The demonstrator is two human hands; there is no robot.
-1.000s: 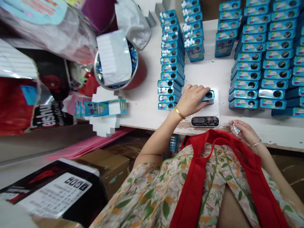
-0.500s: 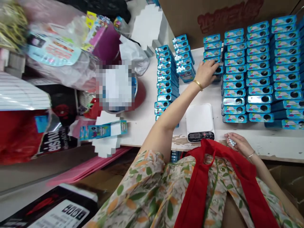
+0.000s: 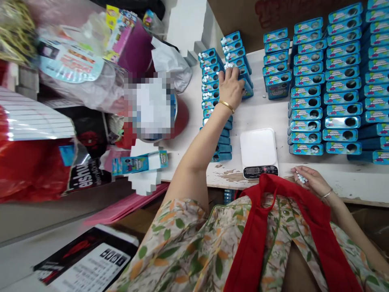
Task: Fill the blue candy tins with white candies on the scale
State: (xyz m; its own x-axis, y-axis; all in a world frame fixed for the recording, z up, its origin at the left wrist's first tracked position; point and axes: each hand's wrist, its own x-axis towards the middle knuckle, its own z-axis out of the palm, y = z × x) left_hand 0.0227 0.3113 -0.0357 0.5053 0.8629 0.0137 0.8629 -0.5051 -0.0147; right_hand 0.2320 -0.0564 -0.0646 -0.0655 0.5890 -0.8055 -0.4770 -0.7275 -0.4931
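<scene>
My left hand (image 3: 231, 88) reaches over the front of a short row of blue tins, fingers bent down onto a tin (image 3: 248, 90) with white candies (image 3: 230, 65) heaped at its opening. The fingertips hide what they pinch, if anything. My right hand (image 3: 311, 180) rests low by the table edge, curled around several small white candies (image 3: 302, 178). Between the hands lies a white digital scale (image 3: 259, 148) with a bare top. A column of tins (image 3: 210, 87) with candies at their openings runs left of my left hand; its forearm covers part of it.
On the right stand several rows of blue tins (image 3: 306, 91), labels up with round openings. A smaller group of tins (image 3: 278, 83) stands behind the scale. White cut card (image 3: 185, 28), a red tub (image 3: 181, 119), plastic bags and flattened cartons (image 3: 136, 164) crowd the left.
My left hand has moved left, from the tins behind the scale to the candy-topped tins. My right hand keeps its candies. The view has shifted slightly.
</scene>
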